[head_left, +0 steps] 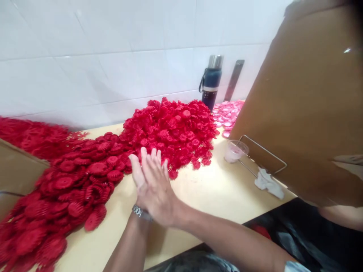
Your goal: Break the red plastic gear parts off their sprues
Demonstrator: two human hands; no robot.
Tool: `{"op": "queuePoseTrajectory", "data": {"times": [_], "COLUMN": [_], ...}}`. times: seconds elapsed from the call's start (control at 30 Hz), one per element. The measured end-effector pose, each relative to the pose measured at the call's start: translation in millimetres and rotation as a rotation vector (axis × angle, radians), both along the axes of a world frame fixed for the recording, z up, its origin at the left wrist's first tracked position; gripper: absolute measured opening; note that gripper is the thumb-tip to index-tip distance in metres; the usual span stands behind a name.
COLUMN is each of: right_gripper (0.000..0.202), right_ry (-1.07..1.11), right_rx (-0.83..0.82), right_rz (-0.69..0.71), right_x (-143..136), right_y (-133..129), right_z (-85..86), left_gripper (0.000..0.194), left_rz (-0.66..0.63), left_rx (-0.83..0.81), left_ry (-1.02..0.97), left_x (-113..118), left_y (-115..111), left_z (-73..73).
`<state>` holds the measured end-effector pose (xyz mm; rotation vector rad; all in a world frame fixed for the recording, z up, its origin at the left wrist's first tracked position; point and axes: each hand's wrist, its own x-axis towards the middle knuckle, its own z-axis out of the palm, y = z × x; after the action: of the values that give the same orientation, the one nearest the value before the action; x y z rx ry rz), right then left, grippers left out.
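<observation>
My left hand (137,174) and my right hand (159,194) are pressed together over the pale tabletop (198,192), the right one lying across the left. Both have their fingers stretched out, pointing toward a big heap of small red scalloped discs (170,130). Much of the left palm is covered by the right hand, and I cannot see anything between them. Larger red discs (66,183) spread down the left side of the table. A metal-band watch (141,213) circles my left wrist.
A blue bottle (211,81) stands by the tiled wall, beside pink discs (227,113). Right of them are a clear cup (235,151), a bent metal wire (266,149), a crumpled white tissue (269,184) and a large brown board (306,102). A cardboard piece (19,173) stands at left.
</observation>
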<state>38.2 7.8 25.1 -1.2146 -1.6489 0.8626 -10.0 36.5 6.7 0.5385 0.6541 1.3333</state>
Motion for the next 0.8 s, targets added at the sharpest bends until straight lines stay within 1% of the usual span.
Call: {"op": "queuePoseTrajectory", "data": {"times": [0.1, 0.13, 0.17, 0.23, 0.3, 0.37, 0.47, 0.53, 0.57, 0.67, 0.7, 0.73, 0.8], "right_gripper": [0.075, 0.075, 0.074, 0.076, 0.082, 0.083, 0.076, 0.073, 0.073, 0.073, 0.072, 0.071, 0.069], "right_ry": [0.023, 0.028, 0.030, 0.035, 0.043, 0.043, 0.037, 0.032, 0.023, -0.015, -0.030, -0.044, -0.086], "right_rx": [-0.063, -0.089, -0.106, -0.102, -0.062, -0.047, -0.077, -0.081, -0.070, -0.023, -0.008, -0.001, 0.054], "right_rz": [-0.079, -0.092, -0.084, -0.022, 0.033, 0.005, -0.105, -0.134, -0.122, -0.039, -0.024, -0.038, -0.126], "right_x": [12, 14, 15, 13, 10, 10, 17, 19, 18, 11, 10, 10, 13], "right_y": [25, 29, 30, 23, 14, 14, 29, 33, 31, 19, 18, 20, 33], "right_z": [2.9, 2.1, 0.8, -2.8, -6.8, -10.3, -13.2, -13.8, -13.9, -14.8, -15.6, -16.9, -21.0], "left_gripper": [0.057, 0.059, 0.060, 0.060, 0.057, 0.055, 0.056, 0.057, 0.058, 0.056, 0.055, 0.053, 0.049], "left_rz": [-0.030, -0.043, -0.041, -0.016, 0.004, 0.004, -0.053, -0.095, -0.098, -0.074, -0.078, -0.076, -0.105], "left_rx": [0.070, 0.076, 0.061, -0.039, -0.149, -0.164, -0.019, 0.032, 0.010, -0.153, -0.184, -0.160, -0.051], "left_ry": [-0.040, -0.052, -0.063, -0.073, -0.081, -0.095, -0.119, -0.141, -0.149, -0.157, -0.161, -0.171, -0.192], "left_x": [14, 16, 16, 12, 6, 7, 17, 19, 18, 9, 7, 7, 10], "left_y": [-5, -5, -3, 3, 8, 8, -1, -6, -6, -1, 1, 1, 0], "left_z": [8.4, 10.9, 12.8, 14.3, 13.5, 11.7, 8.9, 6.8, 5.6, 1.8, 0.8, 0.1, -1.6]}}
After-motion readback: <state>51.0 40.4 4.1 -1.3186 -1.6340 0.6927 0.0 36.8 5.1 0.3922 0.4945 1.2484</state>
